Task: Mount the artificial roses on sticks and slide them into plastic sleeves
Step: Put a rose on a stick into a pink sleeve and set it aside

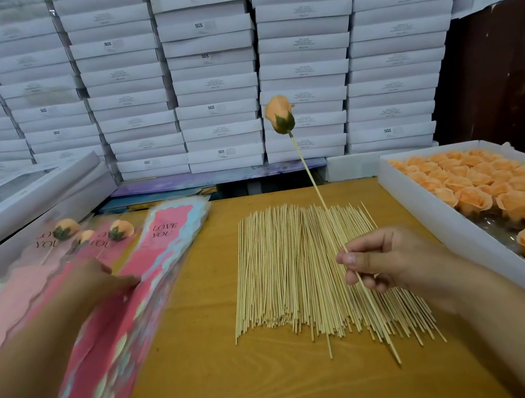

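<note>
Peach rose [279, 113] sits mounted on the tip of a thin wooden stick [311, 180], raised above the bench [195, 366] and tilted, bloom toward the far edge. Right hand [381, 260] pinches the stick's lower half, thumb and curled fingers closed on it; the stick's bare end juts past the hand toward the near edge. Beneath lies a loose pile of sticks [296, 273], mid-bench, fanned lengthwise from far to near.

Left hand [99, 278] reaches over the plastic sleeves [149, 277] along the left edge, fingertips touching a pink sleeve printed "LOVE YOU". Motion blur here; cannot tell whether the fingers grip or only press. Beyond the hand, near the far-left corner, three sleeved roses [120, 230] lie side by side.

White tray [435, 204] along the right edge, packed with peach rose heads [481, 186]. Flat white boxes [214, 85] stacked high behind the far edge; more boxes [12, 206] at far left.
</note>
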